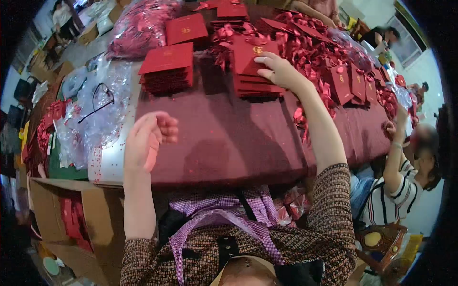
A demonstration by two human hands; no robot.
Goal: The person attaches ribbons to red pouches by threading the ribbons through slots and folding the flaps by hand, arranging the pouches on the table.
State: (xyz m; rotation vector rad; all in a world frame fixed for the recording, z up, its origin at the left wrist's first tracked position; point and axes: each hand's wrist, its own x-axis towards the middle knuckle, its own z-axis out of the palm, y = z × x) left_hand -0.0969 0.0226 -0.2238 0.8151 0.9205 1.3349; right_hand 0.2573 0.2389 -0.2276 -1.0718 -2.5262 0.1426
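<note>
My right hand [279, 71] reaches out to a stack of flat red paper bags [255, 86] with a gold logo and red ribbons. Its thumb and fingers rest apart on the top bag, near the right side. Above the front of the table my left hand [149, 138] hovers with its fingers loosely curled, and nothing shows in it. A second stack of red bags [167, 69] lies left of the first, with another red stack [187, 29] behind it.
A dark red cloth [229, 138] covers the table. Clear plastic wrap [90, 114] and black-framed glasses [99, 102] lie at left. Ribboned red bags [350, 86] crowd the right. A cardboard box [102, 219] stands below left. A person in a striped shirt [393, 195] sits at right.
</note>
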